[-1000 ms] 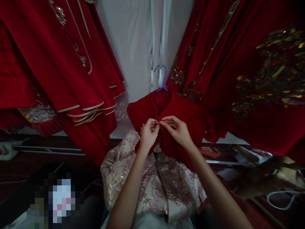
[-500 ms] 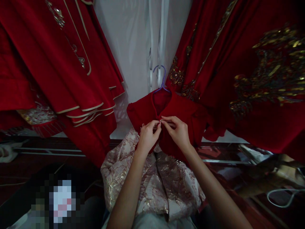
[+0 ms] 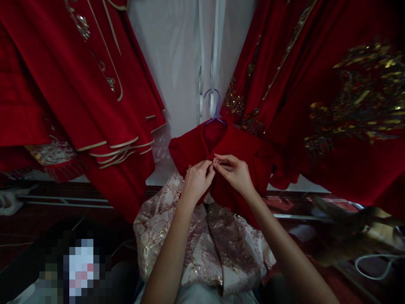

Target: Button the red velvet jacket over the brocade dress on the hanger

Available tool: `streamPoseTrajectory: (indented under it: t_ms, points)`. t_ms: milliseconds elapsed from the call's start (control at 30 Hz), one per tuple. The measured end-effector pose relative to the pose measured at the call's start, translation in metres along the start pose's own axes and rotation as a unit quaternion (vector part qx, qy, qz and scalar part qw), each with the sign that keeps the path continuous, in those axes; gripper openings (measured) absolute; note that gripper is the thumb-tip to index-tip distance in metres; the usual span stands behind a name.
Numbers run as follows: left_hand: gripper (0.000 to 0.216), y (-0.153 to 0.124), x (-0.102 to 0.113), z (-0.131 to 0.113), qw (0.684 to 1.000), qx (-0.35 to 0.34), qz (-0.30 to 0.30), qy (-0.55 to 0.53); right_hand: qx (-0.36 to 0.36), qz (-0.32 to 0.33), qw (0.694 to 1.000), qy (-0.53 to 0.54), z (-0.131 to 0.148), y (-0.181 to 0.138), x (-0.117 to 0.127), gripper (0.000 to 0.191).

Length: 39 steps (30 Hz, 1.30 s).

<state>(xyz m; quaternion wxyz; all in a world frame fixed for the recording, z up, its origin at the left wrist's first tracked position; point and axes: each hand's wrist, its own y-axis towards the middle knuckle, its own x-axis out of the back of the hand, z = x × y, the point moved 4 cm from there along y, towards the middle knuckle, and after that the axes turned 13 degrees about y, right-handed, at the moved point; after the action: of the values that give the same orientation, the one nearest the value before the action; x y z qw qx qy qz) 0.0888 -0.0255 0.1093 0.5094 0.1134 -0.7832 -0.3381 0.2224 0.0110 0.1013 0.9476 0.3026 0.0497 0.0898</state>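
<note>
A short red jacket (image 3: 249,152) hangs on a purple hanger (image 3: 215,105) in front of me, over a pale pink and gold brocade skirt (image 3: 218,249). My left hand (image 3: 198,181) and my right hand (image 3: 236,173) meet at the jacket's front just below the collar. Both pinch the two red edges around a small shiny clasp (image 3: 216,160). The fingertips of both hands are curled and pressed together on the fabric.
Red robes with gold trim (image 3: 95,84) hang at the left and red embroidered gowns (image 3: 332,97) at the right. A white wall with ribbons (image 3: 190,63) is behind. A dark floor with rails (image 3: 63,198) and a white cable (image 3: 376,266) lie below.
My hands have shifted slightly upward on the jacket's front and closed in tighter around the clasp. The garment hangs as before.
</note>
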Motion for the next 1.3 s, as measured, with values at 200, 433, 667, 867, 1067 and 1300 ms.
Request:
streamPoseTrajectory:
  t_ms: [200,433,667,867,1067,1300]
  points:
    - [0.010,0.003,-0.002,0.003,1.000,-0.013,0.000,-0.009,-0.052,0.027,0.998,0.028,-0.006,0.008,0.005,0.036]
    - [0.007,0.018,-0.002,0.000,0.997,-0.071,0.019,0.013,-0.064,0.050,0.997,0.012,-0.011,0.020,0.014,0.037]
    - [0.010,0.017,-0.023,-0.004,0.994,-0.016,-0.014,-0.110,-0.040,0.039,0.998,-0.032,-0.012,0.013,0.010,0.040]
    - [0.040,0.000,-0.055,0.003,0.954,-0.004,0.044,-0.296,-0.125,-0.002,0.987,-0.100,-0.028,-0.029,0.036,0.056]
    - [0.043,-0.004,-0.071,0.002,0.939,0.059,0.058,-0.335,-0.230,-0.032,0.972,-0.046,-0.008,-0.032,0.066,0.027]
    - [0.059,-0.008,-0.073,0.004,0.820,0.176,0.192,-0.510,-0.326,0.177,0.928,0.024,0.051,-0.041,0.060,0.037]
